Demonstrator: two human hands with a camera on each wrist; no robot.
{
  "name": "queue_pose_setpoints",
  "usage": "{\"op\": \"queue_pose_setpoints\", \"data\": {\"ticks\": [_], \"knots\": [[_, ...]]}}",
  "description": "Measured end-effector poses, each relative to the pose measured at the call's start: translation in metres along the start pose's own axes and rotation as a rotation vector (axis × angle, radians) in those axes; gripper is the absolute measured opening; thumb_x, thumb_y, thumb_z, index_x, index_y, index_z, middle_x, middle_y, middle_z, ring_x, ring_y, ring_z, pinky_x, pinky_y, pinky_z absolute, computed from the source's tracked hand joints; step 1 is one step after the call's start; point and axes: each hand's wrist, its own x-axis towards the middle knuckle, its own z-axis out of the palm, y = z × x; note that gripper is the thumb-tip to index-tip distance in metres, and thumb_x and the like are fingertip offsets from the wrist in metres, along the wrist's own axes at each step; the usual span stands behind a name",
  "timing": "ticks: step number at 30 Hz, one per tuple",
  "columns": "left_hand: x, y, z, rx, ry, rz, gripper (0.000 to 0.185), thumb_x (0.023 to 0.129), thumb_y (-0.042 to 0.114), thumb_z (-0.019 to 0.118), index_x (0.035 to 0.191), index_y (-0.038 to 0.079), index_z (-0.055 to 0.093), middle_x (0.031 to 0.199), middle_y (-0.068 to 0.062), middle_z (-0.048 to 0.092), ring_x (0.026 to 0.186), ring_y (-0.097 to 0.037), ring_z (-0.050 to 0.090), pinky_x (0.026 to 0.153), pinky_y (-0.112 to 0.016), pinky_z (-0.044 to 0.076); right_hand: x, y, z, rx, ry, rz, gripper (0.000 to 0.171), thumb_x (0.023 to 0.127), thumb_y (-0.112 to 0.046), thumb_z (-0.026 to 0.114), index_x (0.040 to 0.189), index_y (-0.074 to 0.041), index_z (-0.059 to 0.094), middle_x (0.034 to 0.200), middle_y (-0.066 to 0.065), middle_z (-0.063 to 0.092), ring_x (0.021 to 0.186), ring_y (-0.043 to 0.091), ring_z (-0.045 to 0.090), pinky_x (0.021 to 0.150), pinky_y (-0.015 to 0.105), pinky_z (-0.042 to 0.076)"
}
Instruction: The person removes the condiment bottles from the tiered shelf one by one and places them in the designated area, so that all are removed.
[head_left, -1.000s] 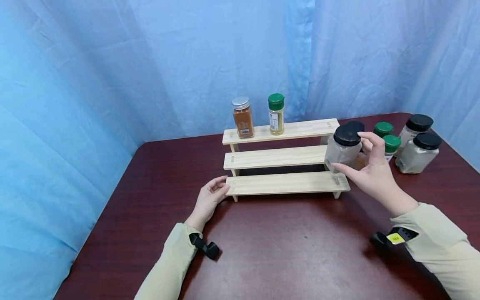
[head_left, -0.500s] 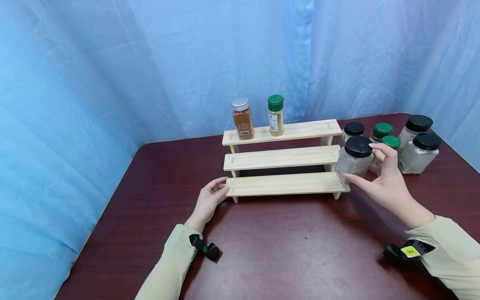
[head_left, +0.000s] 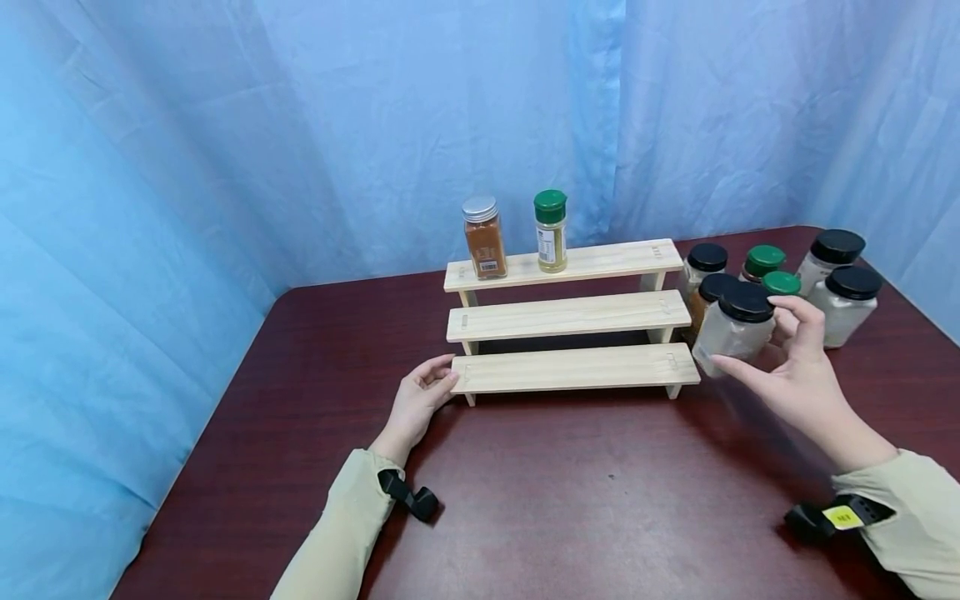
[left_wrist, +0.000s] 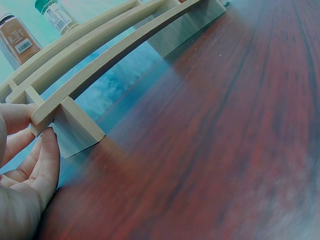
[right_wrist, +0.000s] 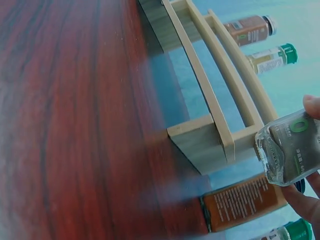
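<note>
My right hand (head_left: 798, 383) holds a clear spice jar (head_left: 731, 337) with a black lid between thumb and fingers, off the right end of the three-step wooden rack (head_left: 573, 369). In the right wrist view this jar (right_wrist: 295, 147) is tilted and raised above the table, its printed label and greyish contents showing. Thumb and fingers of my left hand (head_left: 420, 398) pinch the left end of the lowest shelf. On the top shelf stand an orange-brown spice jar (head_left: 486, 246) with a silver lid and a green-capped spice bottle (head_left: 551, 237).
Right of the rack, a brown-filled jar (right_wrist: 242, 202) stands close behind the held one. Around it are black-lidded jars (head_left: 843, 308) and green-capped bottles (head_left: 763, 260), partly hidden by one another. Blue curtains (head_left: 435, 125) hang behind the dark red table (head_left: 570, 500).
My right hand has carried the black-lidded jar rightward and nearer to me, from over the rack's right end to beside it. My left hand has stayed at the shelf.
</note>
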Motion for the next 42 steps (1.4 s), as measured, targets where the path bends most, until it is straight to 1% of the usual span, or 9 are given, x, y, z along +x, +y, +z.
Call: {"op": "queue_pose_setpoints", "data": {"ticks": [4, 11, 23, 25, 27, 30, 31, 35, 42], "knots": [[0.0, 0.0, 0.0, 0.005, 0.004, 0.006, 0.043, 0.091, 0.002, 0.061, 0.131, -0.006, 0.05, 0.089, 0.003, 0.054, 0.074, -0.002, 0.055, 0.067, -0.015, 0.049, -0.003, 0.003, -0.003, -0.007, -0.013, 0.061, 0.091, 0.071, 0.011, 0.076, 0.138, -0.005, 0.018, 0.122, -0.028, 0.042, 0.1, -0.014, 0.045, 0.081, -0.001, 0.035], [0.0, 0.0, 0.0, -0.003, 0.004, 0.003, 0.043, 0.091, 0.002, 0.06, 0.131, -0.006, 0.049, 0.089, 0.003, 0.054, 0.075, -0.002, 0.055, 0.067, -0.015, 0.049, -0.005, 0.003, -0.008, -0.07, -0.053, 0.091, 0.091, 0.072, 0.008, 0.075, 0.139, -0.005, 0.015, 0.118, -0.035, 0.033, 0.095, -0.02, 0.041, 0.077, -0.004, 0.033], [0.0, 0.0, 0.001, 0.003, 0.017, 0.001, 0.041, 0.091, 0.0, 0.059, 0.13, -0.005, 0.051, 0.088, 0.003, 0.054, 0.072, -0.002, 0.054, 0.065, -0.014, 0.048, -0.005, 0.013, -0.007, -0.029, -0.102, 0.112, 0.09, 0.074, 0.011, 0.072, 0.14, -0.003, 0.013, 0.113, -0.033, 0.038, 0.09, -0.021, 0.045, 0.073, -0.001, 0.037], [0.0, 0.0, 0.001, 0.002, 0.014, 0.002, 0.041, 0.091, 0.0, 0.059, 0.131, -0.005, 0.05, 0.088, 0.003, 0.054, 0.072, -0.002, 0.055, 0.065, -0.014, 0.048, -0.004, 0.014, -0.007, -0.035, -0.111, 0.131, 0.09, 0.074, 0.011, 0.072, 0.14, -0.003, 0.012, 0.115, -0.022, 0.045, 0.089, -0.02, 0.044, 0.072, -0.001, 0.036], [0.0, 0.0, 0.0, -0.004, 0.007, 0.004, 0.042, 0.091, 0.0, 0.058, 0.131, -0.006, 0.05, 0.088, 0.003, 0.054, 0.073, -0.002, 0.055, 0.065, -0.015, 0.049, -0.004, 0.015, -0.007, -0.045, -0.124, 0.161, 0.09, 0.075, 0.01, 0.072, 0.14, -0.004, 0.011, 0.12, -0.001, 0.051, 0.089, -0.021, 0.042, 0.071, -0.002, 0.035], [0.0, -0.001, 0.0, -0.018, -0.005, 0.004, 0.042, 0.091, 0.0, 0.058, 0.132, -0.006, 0.048, 0.089, 0.003, 0.053, 0.073, -0.001, 0.055, 0.066, -0.015, 0.049, -0.003, 0.016, -0.008, -0.063, -0.148, 0.217, 0.091, 0.078, 0.005, 0.072, 0.142, -0.006, 0.009, 0.127, 0.033, 0.044, 0.094, -0.022, 0.036, 0.07, -0.003, 0.033], [0.0, -0.002, 0.0, -0.023, -0.008, 0.003, 0.043, 0.091, 0.0, 0.058, 0.132, -0.006, 0.048, 0.089, 0.003, 0.053, 0.074, -0.001, 0.055, 0.066, -0.015, 0.049, -0.003, 0.016, -0.009, -0.064, -0.156, 0.232, 0.091, 0.079, 0.003, 0.072, 0.142, -0.007, 0.008, 0.13, 0.04, 0.038, 0.096, -0.022, 0.035, 0.07, -0.003, 0.032], [0.0, -0.002, 0.0, -0.02, -0.01, 0.008, 0.044, 0.091, 0.002, 0.06, 0.132, -0.006, 0.048, 0.09, 0.003, 0.054, 0.073, -0.001, 0.055, 0.066, -0.015, 0.049, -0.004, 0.017, -0.01, -0.076, -0.168, 0.272, 0.091, 0.081, -0.001, 0.072, 0.144, -0.01, 0.007, 0.136, 0.042, 0.031, 0.103, -0.022, 0.031, 0.071, -0.004, 0.03], [0.001, -0.002, 0.0, 0.005, -0.001, 0.004, 0.042, 0.091, 0.001, 0.059, 0.131, -0.005, 0.05, 0.088, 0.004, 0.054, 0.071, 0.0, 0.055, 0.065, -0.015, 0.048, -0.004, 0.02, -0.008, -0.07, -0.175, 0.272, 0.091, 0.081, -0.002, 0.072, 0.144, -0.012, 0.008, 0.133, 0.041, 0.035, 0.101, -0.019, 0.035, 0.07, -0.004, 0.031]]}}
